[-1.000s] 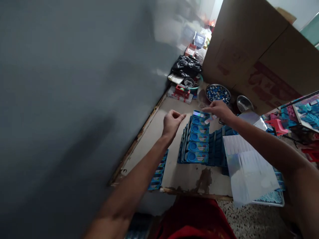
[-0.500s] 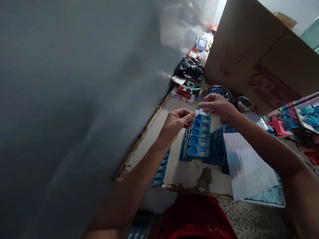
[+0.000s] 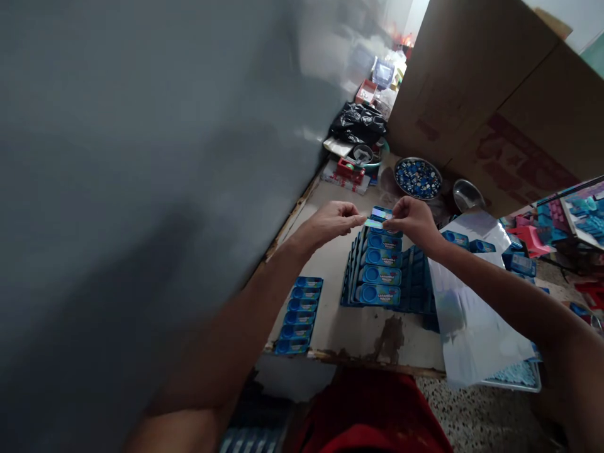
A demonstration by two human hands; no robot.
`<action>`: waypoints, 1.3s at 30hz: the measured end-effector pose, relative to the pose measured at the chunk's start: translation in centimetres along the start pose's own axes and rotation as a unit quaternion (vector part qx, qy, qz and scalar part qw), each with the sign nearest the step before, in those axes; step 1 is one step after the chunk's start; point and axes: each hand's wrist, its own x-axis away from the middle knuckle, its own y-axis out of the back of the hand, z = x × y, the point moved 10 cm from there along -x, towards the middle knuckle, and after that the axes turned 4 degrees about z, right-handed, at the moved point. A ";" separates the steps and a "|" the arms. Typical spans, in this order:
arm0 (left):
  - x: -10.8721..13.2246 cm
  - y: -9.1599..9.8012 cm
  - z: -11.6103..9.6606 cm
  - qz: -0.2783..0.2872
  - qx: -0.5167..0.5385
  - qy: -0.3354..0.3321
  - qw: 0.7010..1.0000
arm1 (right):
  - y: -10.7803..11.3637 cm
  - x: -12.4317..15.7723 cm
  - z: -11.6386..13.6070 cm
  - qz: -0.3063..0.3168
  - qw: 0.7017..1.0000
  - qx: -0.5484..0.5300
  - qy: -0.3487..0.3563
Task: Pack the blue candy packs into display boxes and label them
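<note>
Fingers [image 3: 357, 219] of both hands pinched shut on a small shiny strip [image 3: 375, 223]: left hand [image 3: 330, 224] on its left end, right hand [image 3: 414, 220] on its right. Strip hangs above far end of the blue packs [image 3: 380, 275] stacked on the bench [image 3: 349, 333]. White sheet [image 3: 472, 321] just right, bowl [image 3: 418, 178] beyond.

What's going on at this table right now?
A person pinches a small shiny strip between the left hand and right hand, just above the far end of a stack of blue packs on the table. Another row of blue packs lies to the left, a silvery sheet to the right, and a bowl of small blue pieces sits beyond.
</note>
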 end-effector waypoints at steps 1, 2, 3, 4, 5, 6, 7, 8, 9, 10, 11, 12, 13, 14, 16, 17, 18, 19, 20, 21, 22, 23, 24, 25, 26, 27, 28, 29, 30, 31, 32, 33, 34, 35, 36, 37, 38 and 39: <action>0.0 0.0 0.2 0.001 0.003 -0.001 1.000 | 0.1 -0.1 0.0 -0.005 1.000 0.020 0.003; 0.0 -0.1 0.4 0.002 0.005 -0.003 1.000 | 0.1 -0.1 0.0 -0.008 0.999 0.038 0.004; 0.0 -0.1 0.5 0.004 0.008 -0.006 1.000 | 0.1 -0.1 -0.1 -0.009 0.999 0.051 0.003; 0.0 -0.2 0.6 0.005 0.011 -0.010 1.000 | 0.1 -0.1 -0.1 -0.009 0.998 0.060 0.002; 0.0 -0.2 0.8 0.004 0.017 -0.013 1.000 | 0.0 -0.1 0.0 -0.009 0.998 0.067 0.002; 0.0 -0.2 0.9 0.003 0.023 -0.015 1.000 | -0.1 0.0 0.0 -0.008 0.997 0.073 0.004; 0.0 -0.2 1.1 0.003 0.030 -0.016 0.999 | -0.2 0.0 0.2 -0.009 0.997 0.079 0.007; -0.1 -0.2 1.2 0.004 0.036 -0.017 0.999 | -0.2 0.0 0.3 -0.009 0.996 0.087 0.009; -0.1 -0.3 1.3 0.006 0.041 -0.018 0.999 | -0.2 0.0 0.4 -0.009 0.995 0.097 0.012; -0.2 -0.5 1.4 0.011 0.043 -0.018 0.999 | -0.1 -0.1 0.5 -0.009 0.994 0.109 0.013; -0.3 -0.7 1.5 0.017 0.046 -0.017 0.999 | 0.0 -0.3 0.6 -0.008 0.992 0.126 0.013; -0.5 -1.0 1.8 0.023 0.050 -0.012 0.998 | 0.2 -0.5 0.7 -0.008 0.989 0.148 0.011; -0.6 -1.4 2.3 0.029 0.058 -0.003 0.998 | 0.4 -0.8 0.6 -0.006 0.985 0.172 0.008; -0.6 -1.8 3.0 0.034 0.069 0.011 0.997 | 0.6 -1.2 0.4 -0.002 0.981 0.195 0.002; -0.7 -2.6 4.9 0.028 0.105 0.043 0.993 | 1.0 -1.6 -0.5 0.011 0.973 0.229 -0.016; -0.7 -3.1 6.0 0.019 0.128 0.059 0.990 | 1.1 -1.8 -1.1 0.016 0.971 0.235 -0.023; -0.7 -3.6 7.1 0.008 0.152 0.073 0.986 | 1.1 -1.8 -1.7 0.017 0.971 0.236 -0.024; -0.6 -4.1 8.0 -0.005 0.178 0.084 0.981 | 1.0 -1.7 -2.2 0.014 0.973 0.230 -0.018; -0.5 -4.5 8.8 -0.018 0.200 0.092 0.975 | 0.8 -1.6 -2.6 0.008 0.975 0.221 -0.005; -0.4 -4.8 9.4 -0.034 0.214 0.102 0.971 | 0.7 -1.5 -2.7 0.002 0.979 0.206 0.012; 0.0 -4.7 9.7 -0.057 0.214 0.109 0.969 | 0.6 -1.4 -2.7 0.002 0.982 0.185 0.026; 0.5 -4.2 9.6 -0.094 0.196 0.110 0.970 | 0.4 -1.3 -2.7 0.019 0.986 0.160 0.033; 1.4 -3.1 8.8 -0.148 0.162 0.097 0.971 | 0.2 -1.3 -2.5 0.054 0.989 0.134 0.032; 2.7 -1.8 7.3 -0.210 0.115 0.070 0.968 | 0.3 -1.2 -2.1 0.099 0.989 0.109 0.026; 4.3 -0.6 5.1 -0.268 0.057 0.031 0.961 | 0.9 -1.0 -1.4 0.140 0.986 0.088 0.022; 6.1 0.2 2.4 -0.315 -0.005 -0.018 0.949 | 2.3 -0.7 -0.3 0.166 0.983 0.075 0.023; 7.9 0.2 -0.5 -0.342 -0.066 -0.069 0.935 | 4.3 -0.2 1.0 0.171 0.982 0.071 0.030; 9.3 -0.5 -3.3 -0.344 -0.122 -0.114 0.924 | 7.1 0.3 2.3 0.152 0.985 0.076 0.042; 10.2 -2.0 -5.9 -0.325 -0.172 -0.155 0.917 | 10.1 1.1 3.4 0.123 0.987 0.090 0.051; 10.6 -4.2 -8.1 -0.290 -0.214 -0.189 0.914 | 12.9 2.0 4.1 0.098 0.988 0.109 0.052; 10.4 -6.9 -9.8 -0.246 -0.249 -0.215 0.912 | 15.2 3.2 4.1 0.084 0.987 0.132 0.044; 9.6 -10.1 -11.1 -0.196 -0.277 -0.233 0.911 | 17.2 4.4 3.5 0.079 0.984 0.158 0.031; 8.4 -13.5 -11.9 -0.144 -0.301 -0.242 0.911 | 18.8 5.7 2.4 0.078 0.979 0.189 0.018; 6.7 -17.0 -12.3 -0.094 -0.323 -0.242 0.910 | 20.0 7.0 1.0 0.075 0.971 0.225 0.009; 4.7 -20.3 -12.4 -0.049 -0.342 -0.236 0.908 | 21.0 8.3 -0.5 0.069 0.962 0.266 0.008; 2.7 -23.5 -12.3 -0.013 -0.359 -0.231 0.904 | 21.8 9.6 -2.0 0.058 0.949 0.310 0.019; 0.7 -26.3 -12.2 0.013 -0.377 -0.225 0.898 | 22.4 10.8 -3.4 0.044 0.933 0.355 0.036; -1.1 -28.6 -12.0 0.027 -0.393 -0.218 0.893 | 22.8 12.0 -4.6 0.027 0.915 0.398 0.054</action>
